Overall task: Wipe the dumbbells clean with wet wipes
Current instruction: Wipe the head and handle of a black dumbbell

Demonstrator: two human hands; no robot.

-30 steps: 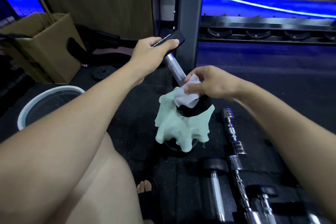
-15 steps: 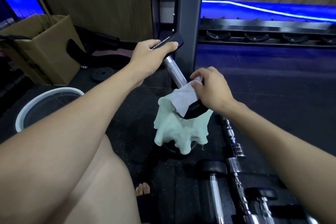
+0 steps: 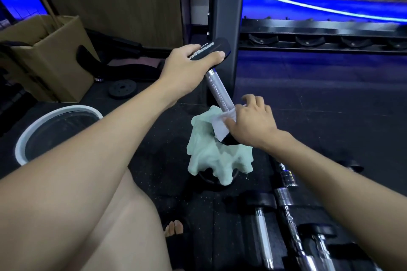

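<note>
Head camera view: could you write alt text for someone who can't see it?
A person's left hand holds a tilted dumbbell by its top end while the right hand presses a white wet wipe against its lower end, above a green cloth.

I observe both forearms bare, no sleeves. Left hand [image 3: 187, 68] and right hand [image 3: 253, 123]: bare, ungloved. Bare thigh, lower left; toes in black open-toed footwear [image 3: 176, 242], bottom centre.

dumbbell [image 3: 218, 88]: black heads, knurled chrome handle, tilted, lower head on pale-green cloth | wet wipe [image 3: 221, 125]: white, crumpled, pressed where handle meets lower head | spare dumbbells [image 3: 262, 235]: lying on floor, lower right
</note>
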